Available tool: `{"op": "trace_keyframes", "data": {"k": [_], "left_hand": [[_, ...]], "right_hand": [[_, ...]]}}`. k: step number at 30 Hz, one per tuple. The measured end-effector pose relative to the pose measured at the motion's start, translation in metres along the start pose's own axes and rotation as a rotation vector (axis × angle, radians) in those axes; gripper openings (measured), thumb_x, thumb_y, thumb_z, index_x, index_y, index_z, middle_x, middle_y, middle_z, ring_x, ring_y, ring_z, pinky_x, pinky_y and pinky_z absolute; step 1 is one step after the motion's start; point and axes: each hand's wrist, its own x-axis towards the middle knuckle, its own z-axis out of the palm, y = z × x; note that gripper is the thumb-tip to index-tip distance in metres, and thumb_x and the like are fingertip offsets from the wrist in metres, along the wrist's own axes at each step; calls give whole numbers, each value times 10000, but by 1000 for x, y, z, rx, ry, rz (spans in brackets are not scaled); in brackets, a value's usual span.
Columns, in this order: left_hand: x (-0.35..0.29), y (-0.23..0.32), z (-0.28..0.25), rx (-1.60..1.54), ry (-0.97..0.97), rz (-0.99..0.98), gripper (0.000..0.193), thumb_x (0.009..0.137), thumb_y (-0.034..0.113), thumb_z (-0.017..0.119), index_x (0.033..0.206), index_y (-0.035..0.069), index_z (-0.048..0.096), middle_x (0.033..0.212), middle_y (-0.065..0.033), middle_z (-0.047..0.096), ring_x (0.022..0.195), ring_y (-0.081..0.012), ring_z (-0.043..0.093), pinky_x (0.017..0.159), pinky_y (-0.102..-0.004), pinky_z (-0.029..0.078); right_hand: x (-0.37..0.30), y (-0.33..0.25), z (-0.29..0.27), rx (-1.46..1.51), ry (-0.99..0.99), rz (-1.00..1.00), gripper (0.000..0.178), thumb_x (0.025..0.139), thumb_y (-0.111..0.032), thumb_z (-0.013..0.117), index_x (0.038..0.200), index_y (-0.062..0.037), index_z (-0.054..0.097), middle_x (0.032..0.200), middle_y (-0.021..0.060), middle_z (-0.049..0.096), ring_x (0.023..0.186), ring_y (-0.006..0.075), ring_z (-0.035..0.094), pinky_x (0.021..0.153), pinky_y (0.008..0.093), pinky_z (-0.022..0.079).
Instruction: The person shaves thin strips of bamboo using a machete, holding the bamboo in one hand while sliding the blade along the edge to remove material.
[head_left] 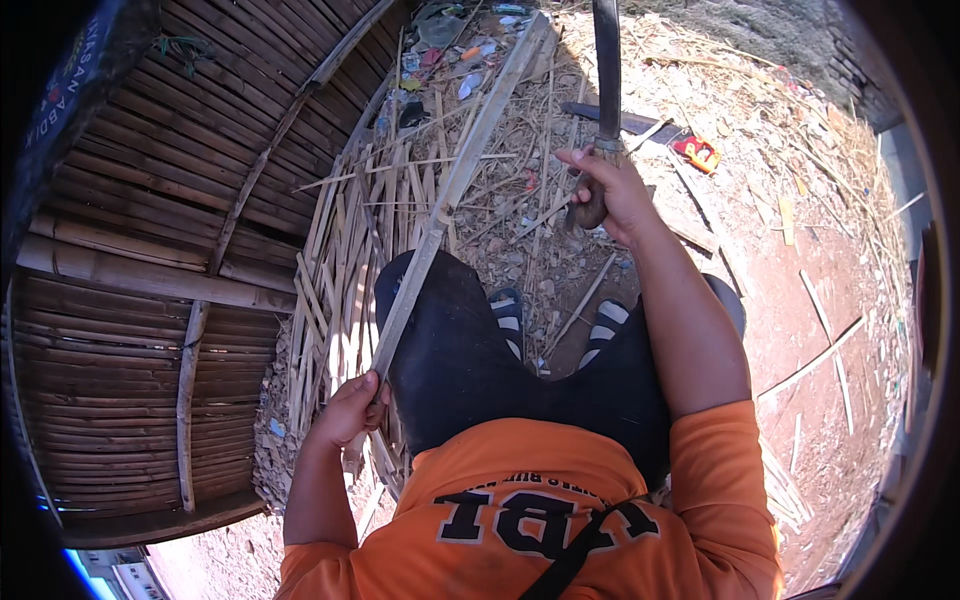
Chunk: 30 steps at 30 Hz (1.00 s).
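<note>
My left hand (354,408) is closed round the near end of a long bamboo strip (440,215). The strip slants up and away across my left knee toward the far side. Out in front on the right, my right hand (617,193) grips the wooden handle of a machete (607,70). Its dark blade points away from me, and its tip runs out of the top of the view. The index finger lies along the handle's top end while the other fingers curl round it. Blade and strip are apart.
Split bamboo strips (335,290) lie piled to my left beside a slatted bamboo wall (130,160). A handsaw with a red and yellow handle (697,153) rests on the shavings beyond my right hand. Loose sticks (815,360) and litter (470,85) are scattered over the ground.
</note>
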Motion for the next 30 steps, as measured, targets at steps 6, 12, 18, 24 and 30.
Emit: {"op": "trace_keyframes", "data": {"k": [6,12,18,24,30], "left_hand": [[32,52,-6,120,-184,-48,525,1026,562,493,981,49,595,592,40,375,481,-80,311,457,-253,275],[39,96,-28,670,46,154,508,1010,455,601,1260,15,557,1093,-121,639,994,-195,626,764,-315,510],[-28,94,-89,808,970,691,886,931,750,465,1401,0,501,1416,-191,524,1336,-330,489,1125,-458,353],[15,29,-98,-76,925,1069,1088,848,909,188,1530,71,313,1507,-186,425,1390,-380,447,1133,-518,361],[23,155,-33,-622,1042,1522,803,966,742,354,1355,45,437,1228,-181,526,1192,-323,571,974,-433,512]], "right_hand": [[5,3,33,43,-198,28,265,884,-183,770,1066,-67,616,906,32,654,626,85,534,614,266,484],[31,7,35,16,-9,-8,233,892,-171,754,1045,-51,626,907,40,671,605,89,535,590,254,473],[57,15,22,110,118,-6,197,923,-211,712,980,-28,669,754,37,620,592,109,533,569,279,478],[61,16,44,289,147,135,202,955,-221,663,955,-20,652,638,3,503,590,126,509,615,310,490],[74,39,52,330,164,187,207,965,-228,656,996,-23,658,662,0,525,598,113,513,586,282,488]]}}
